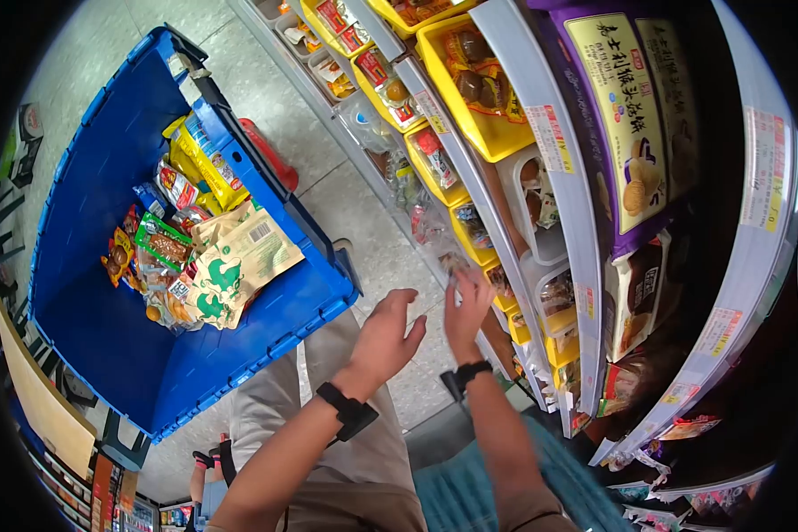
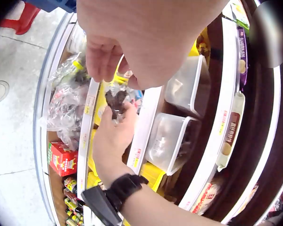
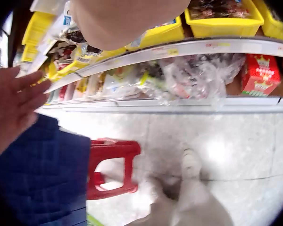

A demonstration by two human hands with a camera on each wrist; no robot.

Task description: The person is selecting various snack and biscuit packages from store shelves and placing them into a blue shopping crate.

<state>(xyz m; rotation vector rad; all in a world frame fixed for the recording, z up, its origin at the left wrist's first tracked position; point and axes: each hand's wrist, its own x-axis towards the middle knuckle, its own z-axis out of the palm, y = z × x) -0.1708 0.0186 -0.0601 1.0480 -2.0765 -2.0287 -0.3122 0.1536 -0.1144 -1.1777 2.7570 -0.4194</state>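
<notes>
My right hand [image 1: 468, 310] pinches a small clear-wrapped snack packet with dark contents [image 2: 116, 100] at the front of the lower shelves. In the left wrist view, a yellow bin [image 2: 100, 101] lies right behind the packet. Beside it my left hand [image 1: 386, 339] hovers with relaxed fingers and holds nothing. The blue crate [image 1: 89, 213] stands to the left, carrying a beige bag with green print [image 1: 248, 257], a yellow packet [image 1: 206, 164] and several other snacks.
Shelves with yellow bins [image 1: 483, 115] and clear tubs [image 2: 167, 141] run along the right. A purple biscuit bag [image 1: 629, 115] sits higher up. Clear plastic bags [image 3: 193, 77] fill part of the bottom shelf, near a red box [image 3: 260, 75]. A red stool [image 3: 115, 150] is on the floor.
</notes>
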